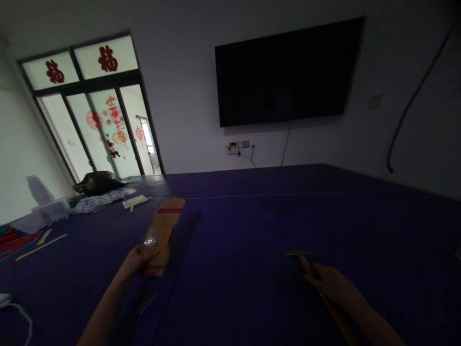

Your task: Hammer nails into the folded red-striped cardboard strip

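Note:
My left hand [139, 263] grips the lower end of a flat brown piece with red bands and a shiny, clear-looking surface [163, 230], held tilted above the purple table; its exact kind is unclear. The fingers of my right hand [331, 283] wrap around the wooden handle of a hammer [306, 265]. Its metal head points away from me, and the handle runs back under my forearm. Several thin metal pieces that look like nails [147, 301] lie side by side on the table, close to my left forearm.
The purple tabletop [234, 288] has a seam running across it. On the left are yellowish strips [41, 247], red and blue pieces [16, 242], a clear plastic box [52, 211], a white pad [135, 202] and a dark bag [97, 182]. A white cord [25, 312] lies front left.

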The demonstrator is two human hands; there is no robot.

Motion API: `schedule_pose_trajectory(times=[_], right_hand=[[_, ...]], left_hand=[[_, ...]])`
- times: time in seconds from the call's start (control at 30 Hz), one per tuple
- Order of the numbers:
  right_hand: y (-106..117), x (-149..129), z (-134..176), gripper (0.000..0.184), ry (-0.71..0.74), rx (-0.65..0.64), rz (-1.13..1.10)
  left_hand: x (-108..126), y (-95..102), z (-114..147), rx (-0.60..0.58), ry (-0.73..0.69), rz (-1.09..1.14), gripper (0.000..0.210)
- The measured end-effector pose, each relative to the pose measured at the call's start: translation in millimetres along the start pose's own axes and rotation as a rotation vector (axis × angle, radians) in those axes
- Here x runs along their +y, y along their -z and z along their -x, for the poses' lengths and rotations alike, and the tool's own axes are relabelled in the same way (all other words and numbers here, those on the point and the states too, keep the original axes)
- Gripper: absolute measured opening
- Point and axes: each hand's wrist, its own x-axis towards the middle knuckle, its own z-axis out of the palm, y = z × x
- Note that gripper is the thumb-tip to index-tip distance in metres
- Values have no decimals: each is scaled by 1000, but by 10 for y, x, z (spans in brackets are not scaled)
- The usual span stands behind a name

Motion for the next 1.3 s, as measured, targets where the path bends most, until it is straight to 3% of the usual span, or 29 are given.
schedule_pose_trajectory(times=[0.13,0.23,0.33,0.4,0.5,0.63,0.73,0.87,1.07,1.3], right_hand=[[174,-108,51,29,-31,136,0],[250,-414,174,33,-5,225,-395],[167,-954,402,44,8,44,-995],[21,-1326,545,47,-8,-55,-1278],[-245,-1675,627,48,-11,-33,-1509],[-475,-1673,550,42,-52,67,-1605],[-484,-1582,543,42,12,-15,-1706],[-404,-1586,629,44,50,-145,-1791],[-406,-1584,671,42,-47,-102,-1721],[-462,-1533,657,46,-31,-123,-1839]], left_hand=[[200,-469,358,-309,-18,414,54],[254,-901,638,-517,-24,564,65],[208,-1295,857,-702,-11,629,66],[140,-1500,970,-762,-9,641,65],[25,-1694,1118,-775,15,653,59],[-86,-1749,1274,-804,90,664,52],[-118,-1713,1330,-854,144,671,50],[-98,-1670,1346,-821,218,667,43],[-21,-1639,1356,-863,279,717,37],[-92,-1709,1344,-704,290,879,30]])
